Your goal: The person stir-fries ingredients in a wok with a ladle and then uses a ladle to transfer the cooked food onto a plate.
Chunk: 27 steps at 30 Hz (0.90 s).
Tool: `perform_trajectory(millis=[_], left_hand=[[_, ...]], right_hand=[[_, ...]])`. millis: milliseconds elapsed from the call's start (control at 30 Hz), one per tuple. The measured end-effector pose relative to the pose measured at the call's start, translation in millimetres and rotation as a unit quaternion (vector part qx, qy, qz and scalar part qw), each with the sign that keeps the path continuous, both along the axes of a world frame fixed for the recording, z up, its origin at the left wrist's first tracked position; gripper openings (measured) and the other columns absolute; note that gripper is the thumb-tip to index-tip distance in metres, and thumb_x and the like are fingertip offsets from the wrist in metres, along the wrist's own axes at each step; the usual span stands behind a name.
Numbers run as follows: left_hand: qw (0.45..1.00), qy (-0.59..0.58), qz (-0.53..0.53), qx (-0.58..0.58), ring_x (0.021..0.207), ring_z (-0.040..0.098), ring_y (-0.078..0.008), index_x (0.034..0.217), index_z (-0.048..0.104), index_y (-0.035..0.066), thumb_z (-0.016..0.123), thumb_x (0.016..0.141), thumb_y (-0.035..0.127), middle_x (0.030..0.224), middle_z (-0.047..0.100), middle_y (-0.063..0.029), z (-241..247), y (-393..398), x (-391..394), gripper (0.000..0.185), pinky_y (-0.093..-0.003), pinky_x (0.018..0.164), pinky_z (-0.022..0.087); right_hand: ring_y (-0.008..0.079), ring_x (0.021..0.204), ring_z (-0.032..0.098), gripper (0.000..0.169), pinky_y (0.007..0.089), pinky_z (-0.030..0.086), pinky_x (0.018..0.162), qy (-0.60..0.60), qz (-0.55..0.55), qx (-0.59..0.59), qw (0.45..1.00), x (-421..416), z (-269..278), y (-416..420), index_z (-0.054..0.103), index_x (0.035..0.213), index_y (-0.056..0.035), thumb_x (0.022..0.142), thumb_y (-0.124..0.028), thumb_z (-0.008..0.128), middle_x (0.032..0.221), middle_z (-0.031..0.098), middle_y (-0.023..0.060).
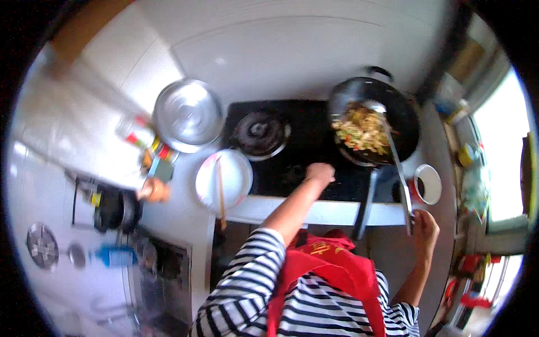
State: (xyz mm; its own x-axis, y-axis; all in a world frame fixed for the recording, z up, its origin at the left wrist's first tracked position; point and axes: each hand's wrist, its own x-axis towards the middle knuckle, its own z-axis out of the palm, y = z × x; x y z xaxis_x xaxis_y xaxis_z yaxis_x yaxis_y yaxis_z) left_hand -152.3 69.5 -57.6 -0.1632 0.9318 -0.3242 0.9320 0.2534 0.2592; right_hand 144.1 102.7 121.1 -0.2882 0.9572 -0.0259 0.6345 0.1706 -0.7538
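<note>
My right hand (425, 229) is closed around the handle end of a long metal ladle (396, 153). The ladle's bowl rests in the chopped food (364, 132), a pale mix with green and red bits. That food fills the left part of a black wok (402, 145) on the right burner. Over the front of the black glass gas stove (290, 172), left of the wok's long handle (366, 204), is my left hand (321, 173). Its fingers look curled, and what lies under them is hidden.
Left of the stove stand a metal basin (189, 113) and a white bowl (233, 185) with chopsticks (221, 189) across it. An unused burner (260, 132) sits between basin and wok. A white container (429, 185) stands right of the ladle. Seasoning jars (141, 135) line the left wall.
</note>
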Motion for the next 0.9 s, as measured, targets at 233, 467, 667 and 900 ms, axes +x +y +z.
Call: perform_trajectory(millis=[233, 467, 667, 900], left_hand=[[0.984, -0.025, 0.146, 0.1, 0.073, 0.059, -0.0265, 0.098, 0.053, 0.004, 0.059, 0.068, 0.043, 0.084, 0.058, -0.0141, 46, -32, 1, 0.049, -0.0365, 0.055, 0.047], [0.824, 0.145, 0.431, 0.339, 0.088, 0.048, -0.0321, 0.101, 0.045, 0.0, 0.062, 0.067, 0.017, 0.089, 0.05, -0.0179, 54, -188, -80, 0.042, -0.0412, 0.075, 0.039], [0.834, 0.17, 0.518, 0.088, 0.083, 0.051, -0.0318, 0.087, 0.051, 0.001, 0.062, 0.067, 0.019, 0.089, 0.052, -0.0161, 20, -273, -107, 0.03, -0.0396, 0.072, 0.042], [0.806, 0.009, 0.452, 0.382, 0.065, 0.055, -0.0221, 0.079, 0.051, 0.002, 0.044, 0.081, 0.014, 0.072, 0.054, -0.0114, -9, -279, -132, 0.014, -0.033, 0.064, 0.045]], right_hand=[[0.0076, 0.071, 0.05, 0.02, 0.0209, 0.04, 0.063, 0.012, 0.043, 0.059, 0.997, 6, -24, 19, 0.057, 0.092, -0.0021, 0.083, -0.018, 0.049, 0.08, 0.056, 0.0011], [0.0133, 0.087, 0.053, 0.027, 0.0243, 0.041, 0.07, 0.147, -0.015, 0.124, 0.981, 24, -8, 25, 0.054, 0.103, -0.0055, 0.087, -0.022, 0.041, 0.097, 0.055, 0.004], [0.0164, 0.091, 0.053, 0.023, 0.0276, 0.043, 0.073, 0.101, 0.043, 0.168, 0.98, 3, -21, 32, 0.053, 0.103, -0.005, 0.085, -0.016, 0.045, 0.1, 0.054, 0.0055], [0.0215, 0.092, 0.053, 0.026, 0.0294, 0.044, 0.072, -0.035, 0.063, 0.266, 0.961, -42, 12, -4, 0.053, 0.101, -0.004, 0.075, -0.004, 0.053, 0.106, 0.051, 0.0117]])
